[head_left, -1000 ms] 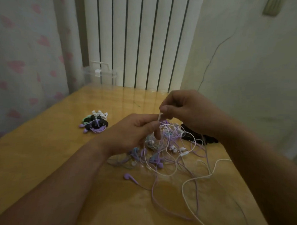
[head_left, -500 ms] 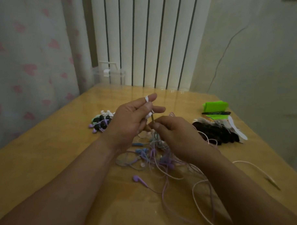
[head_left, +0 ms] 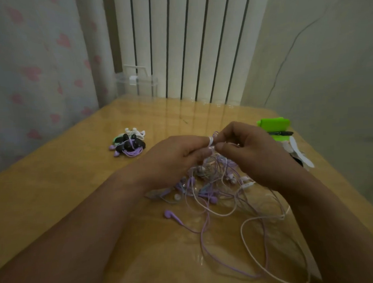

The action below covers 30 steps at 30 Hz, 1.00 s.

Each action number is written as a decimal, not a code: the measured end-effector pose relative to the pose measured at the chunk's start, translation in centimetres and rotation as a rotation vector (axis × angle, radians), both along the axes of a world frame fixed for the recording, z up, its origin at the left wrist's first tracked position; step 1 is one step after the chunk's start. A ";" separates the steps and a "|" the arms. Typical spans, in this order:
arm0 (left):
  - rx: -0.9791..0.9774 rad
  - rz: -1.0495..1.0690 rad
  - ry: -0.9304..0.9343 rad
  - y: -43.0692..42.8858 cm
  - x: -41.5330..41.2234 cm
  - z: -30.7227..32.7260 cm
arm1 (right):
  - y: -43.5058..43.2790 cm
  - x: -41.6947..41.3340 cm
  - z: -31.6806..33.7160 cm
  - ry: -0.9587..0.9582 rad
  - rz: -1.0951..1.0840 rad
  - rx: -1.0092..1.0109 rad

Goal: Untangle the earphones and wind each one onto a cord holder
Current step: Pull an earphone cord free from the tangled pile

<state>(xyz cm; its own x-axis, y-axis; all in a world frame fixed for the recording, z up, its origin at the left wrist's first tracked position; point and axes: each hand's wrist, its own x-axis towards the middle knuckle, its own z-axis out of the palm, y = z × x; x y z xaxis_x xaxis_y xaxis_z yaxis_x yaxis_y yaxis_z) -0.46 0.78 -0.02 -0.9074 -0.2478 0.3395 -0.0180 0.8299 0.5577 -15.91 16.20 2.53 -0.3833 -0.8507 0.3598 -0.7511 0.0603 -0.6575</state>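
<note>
While both hands work just above the middle of the table, the left hand pinches a white cord w/ thumb & curled fingers, one loop of it round a fingertip. The right hand pinches the same cord just beside it, thumb to forefinger.

The tangle of earphones lies on the table right under the hands, nearer the right edge than the left. Strands from it trail toward the near edge. A purple earbud lies just off its left side.

Left of the hands a broad stretch of wood runs to the left edge, w/ a pile of wound earphones toward the far left. The right side is tight: green case, black pen & white cord holders sit near the right edge, close to the right wrist. Far edge meets a radiator; a clear box stands at the far left corner, by the curtain.

Tabletop: glossy yellow wood, mirrors the radiator ribs. Cords: thin, smooth, limp curls, white & purple. Earbud rounded. Holders flat w/ rounded ends. Radiator: tall white ribs, dark gaps. Curtain: pale cloth w/ pink hearts.
</note>
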 end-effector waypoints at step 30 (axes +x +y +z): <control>0.758 -0.366 0.081 0.6 0.8 1.3 | -1.7 0.9 -2.6 -0.062 -0.072 -0.307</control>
